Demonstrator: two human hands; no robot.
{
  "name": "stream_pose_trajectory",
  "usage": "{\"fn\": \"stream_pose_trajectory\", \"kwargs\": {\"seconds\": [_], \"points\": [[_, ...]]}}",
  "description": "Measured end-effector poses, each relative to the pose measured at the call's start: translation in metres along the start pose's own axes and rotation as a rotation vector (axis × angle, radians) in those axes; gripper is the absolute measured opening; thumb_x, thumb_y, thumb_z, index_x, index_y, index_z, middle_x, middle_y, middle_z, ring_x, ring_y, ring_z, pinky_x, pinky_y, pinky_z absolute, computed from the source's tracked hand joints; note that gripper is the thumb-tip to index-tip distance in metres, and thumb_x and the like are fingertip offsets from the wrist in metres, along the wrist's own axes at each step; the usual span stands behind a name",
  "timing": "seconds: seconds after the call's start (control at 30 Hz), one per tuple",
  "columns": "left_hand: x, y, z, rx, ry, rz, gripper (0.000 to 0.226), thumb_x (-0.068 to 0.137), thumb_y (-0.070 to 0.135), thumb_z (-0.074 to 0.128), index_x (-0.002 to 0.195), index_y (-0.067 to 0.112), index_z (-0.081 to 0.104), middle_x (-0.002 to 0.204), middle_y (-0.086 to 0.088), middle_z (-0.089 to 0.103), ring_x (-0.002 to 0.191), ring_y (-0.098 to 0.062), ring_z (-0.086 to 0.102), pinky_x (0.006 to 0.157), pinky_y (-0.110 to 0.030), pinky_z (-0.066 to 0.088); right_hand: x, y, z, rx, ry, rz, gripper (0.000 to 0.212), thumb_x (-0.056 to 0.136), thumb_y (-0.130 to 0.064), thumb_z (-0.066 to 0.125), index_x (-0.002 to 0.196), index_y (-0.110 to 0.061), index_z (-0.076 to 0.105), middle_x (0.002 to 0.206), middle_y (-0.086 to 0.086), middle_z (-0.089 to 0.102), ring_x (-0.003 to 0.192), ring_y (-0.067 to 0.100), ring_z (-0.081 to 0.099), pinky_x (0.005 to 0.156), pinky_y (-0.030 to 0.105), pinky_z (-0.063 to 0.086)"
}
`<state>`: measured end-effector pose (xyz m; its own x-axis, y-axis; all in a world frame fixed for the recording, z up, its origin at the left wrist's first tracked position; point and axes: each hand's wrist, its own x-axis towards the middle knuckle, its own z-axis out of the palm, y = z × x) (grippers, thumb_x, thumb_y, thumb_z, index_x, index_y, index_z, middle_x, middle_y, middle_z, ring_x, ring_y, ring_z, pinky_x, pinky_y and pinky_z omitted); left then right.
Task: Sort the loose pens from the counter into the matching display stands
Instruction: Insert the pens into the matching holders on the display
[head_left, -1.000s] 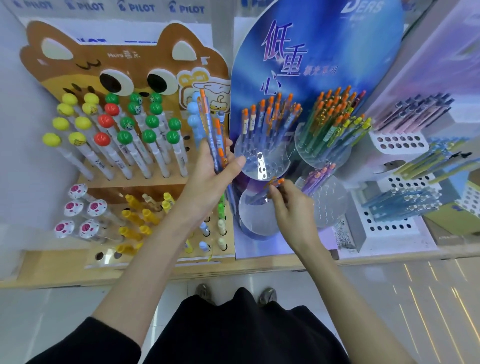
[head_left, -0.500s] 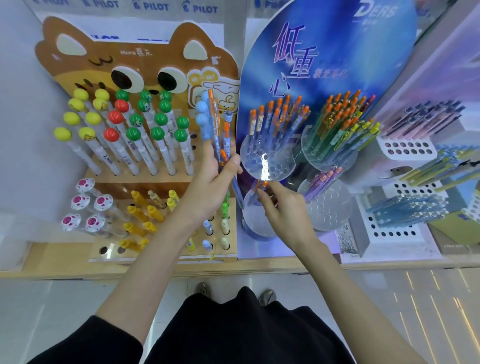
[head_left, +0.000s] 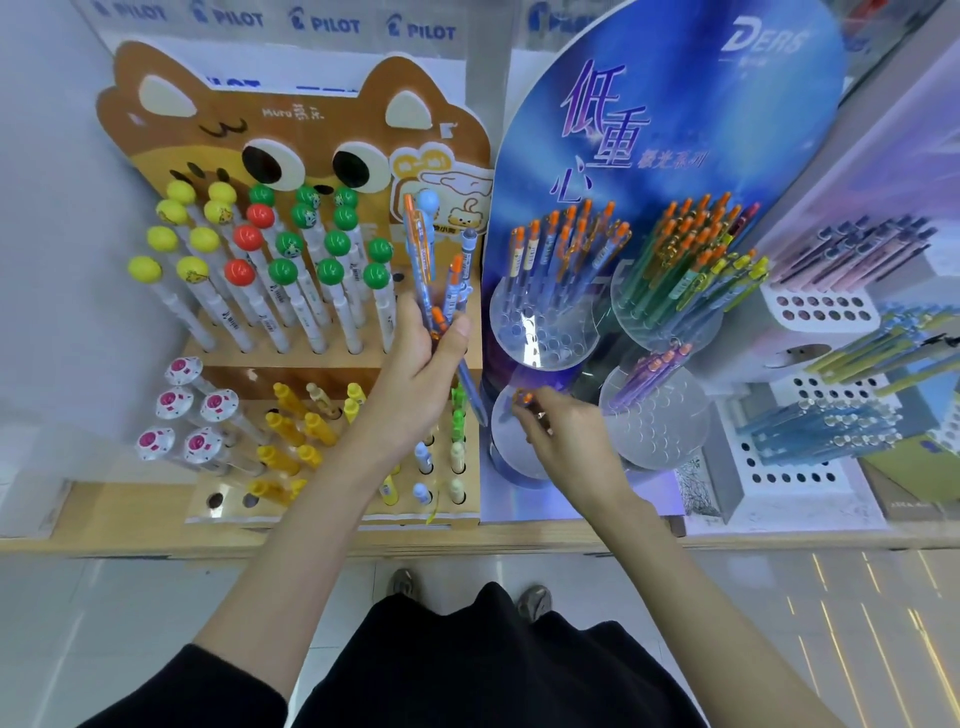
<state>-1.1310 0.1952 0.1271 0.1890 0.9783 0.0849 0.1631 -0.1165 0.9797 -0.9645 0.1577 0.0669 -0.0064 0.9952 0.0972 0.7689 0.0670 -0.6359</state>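
**Pens in both hands at the blue stand**

We see the left hand (head_left: 421, 374) curled round a bunch of pens (head_left: 431, 270), thumb across their slim translucent barrels. They fan upward in front of the bear stand (head_left: 291, 119); most have orange caps and one has a pale blue ball top. We cannot count them exactly.

The right hand (head_left: 566, 441) pinches an orange-tipped pen (head_left: 522, 399) between thumb and fingertips, just above the clear disc (head_left: 506, 447) at the lower left of the blue stand (head_left: 675, 130). Most of that pen is hidden by the fingers.

The blue stand has a glossy rounded backboard and four clear round plastic discs drilled with holes. The two upper discs are packed with orange-capped pens, and the lower right one holds a few purple ones. Its board reads "DERS" and "低重心".

The bear stand is flat brown board cut into a face with two ears, above wooden tiers. We count three red ball-topped pens (head_left: 248, 236) among the yellow and green ones, and five pink flower-topped pens (head_left: 183, 369) below. "PILOT" is printed four times on the strip above it.

Both stands sit on a pale wooden counter (head_left: 130, 525)
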Motion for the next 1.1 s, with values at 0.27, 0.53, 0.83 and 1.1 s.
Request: {"fn": "stream_pose_trajectory", "kwargs": {"seconds": [0.27,0.53,0.83,1.1], "points": [[-0.001,0.001,-0.003,-0.045,-0.004,-0.012,0.006,0.102,0.026,0.040,0.104,0.031,0.043,0.093,0.009,0.049,0.080,0.012,0.050,0.073,-0.002,0.038,0.007,-0.006,0.001,-0.017,-0.068,0.105,0.019,0.092,-0.020,0.061,0.101,-0.003,0.062,0.088,0.012,0.070,0.078,0.031,0.063,0.065,0.034,0.042],[0.005,0.001,-0.001,-0.123,-0.082,0.003,0.015,0.093,0.042,0.048,0.105,0.033,0.051,0.080,0.020,0.057,0.061,0.004,0.048,0.058,-0.012,0.041,0.009,-0.059,-0.039,0.356,0.170,0.093,0.015,0.088,-0.019,0.065,0.102,-0.023,0.064,0.090,-0.005,0.066,0.073,0.007,0.058,0.069,0.018,0.046],[0.009,0.010,0.001,-0.212,-0.075,-0.004,0.021,0.092,0.046,0.047,0.099,0.026,0.052,0.061,0.018,0.049,0.054,0.001,0.044,0.053,-0.013,0.038,0.019,-0.081,-0.048,0.390,0.006,0.068,0.010,0.089,-0.017,0.065,0.098,-0.019,0.069,0.074,-0.009,0.063,0.063,-0.001,0.054,0.058,0.008,0.039],[0.007,0.006,-0.001,-0.259,-0.021,-0.044,0.033,0.091,0.041,0.043,0.104,0.013,0.054,0.072,0.009,0.045,0.052,-0.007,0.036,0.048,-0.021,0.034,0.012,-0.040,-0.076,0.405,0.322,0.198,0.020,0.090,-0.017,0.065,0.077,-0.028,0.054,0.071,-0.004,0.063,0.061,0.005,0.057,0.056,0.012,0.043]]}}
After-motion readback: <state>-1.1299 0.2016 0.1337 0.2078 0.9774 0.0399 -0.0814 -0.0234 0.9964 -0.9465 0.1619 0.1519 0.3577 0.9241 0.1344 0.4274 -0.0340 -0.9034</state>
